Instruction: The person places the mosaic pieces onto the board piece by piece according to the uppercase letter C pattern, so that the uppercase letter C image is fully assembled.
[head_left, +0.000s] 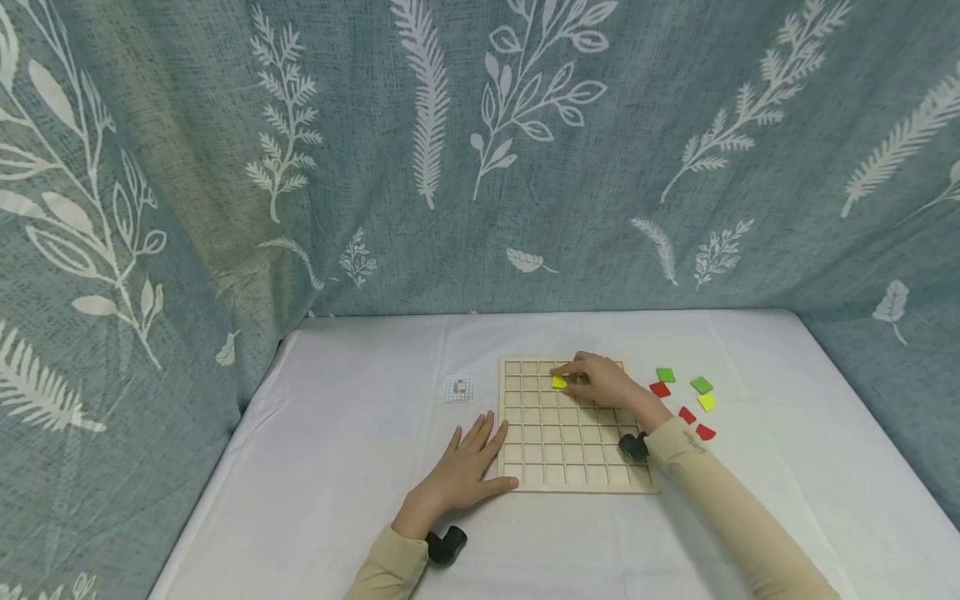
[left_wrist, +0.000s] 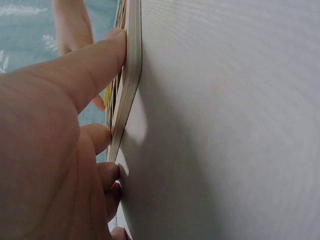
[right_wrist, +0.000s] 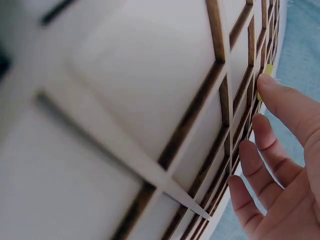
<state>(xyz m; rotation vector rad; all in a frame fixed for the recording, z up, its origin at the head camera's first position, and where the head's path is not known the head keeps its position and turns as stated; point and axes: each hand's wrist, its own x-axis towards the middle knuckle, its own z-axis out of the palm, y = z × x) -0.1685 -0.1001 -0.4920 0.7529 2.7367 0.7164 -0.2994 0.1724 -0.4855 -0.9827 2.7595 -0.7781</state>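
A pale wooden grid board [head_left: 531, 477] with many square cells lies on the white table. Over its far rows, my right hand [head_left: 603, 382] pinches a small yellow tile [head_left: 558, 382] between thumb and index finger. The right wrist view shows only slivers of that yellow tile [right_wrist: 269, 69] by the fingertips; the other fingers are bent loosely near the grid. My left hand [head_left: 467, 468] rests with spread fingers at the board's left side. In the left wrist view its thumb [left_wrist: 102, 55] touches the near edge of the board [left_wrist: 131, 60].
Right of the board lie two green tiles [head_left: 665, 375], several red pieces [head_left: 660, 389] and another yellow tile [head_left: 707, 402]. A small printed grid card [head_left: 459, 388] sits left of the board. A leaf-patterned blue-grey cloth [head_left: 465, 250] hangs behind the table.
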